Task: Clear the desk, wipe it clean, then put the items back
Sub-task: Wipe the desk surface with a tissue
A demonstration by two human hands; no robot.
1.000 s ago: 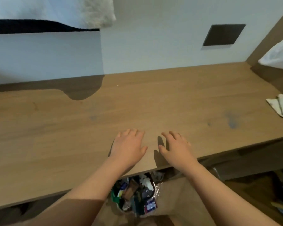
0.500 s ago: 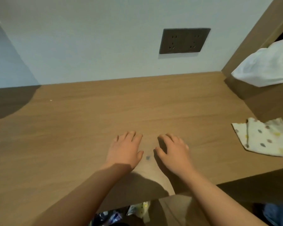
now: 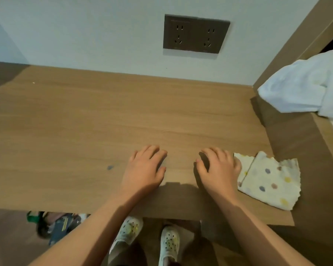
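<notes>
The wooden desk fills the view, bare except for a folded cream cloth with coloured dots near its front right corner. My left hand lies palm down on the desk near the front edge, fingers loosely spread, holding nothing. My right hand lies palm down beside it, its outer edge touching the left edge of the dotted cloth, gripping nothing. A small dark spot marks the wood left of my left hand.
A dark wall socket panel sits above the desk's back edge. A wooden side panel bounds the desk on the right, with crumpled white fabric on the ledge beyond it. A full waste bin stands below the desk's front edge.
The view has swung right and down, bringing the dotted cloth next to my right hand. Both hands have stayed flat on the desk and shifted right along it.
</notes>
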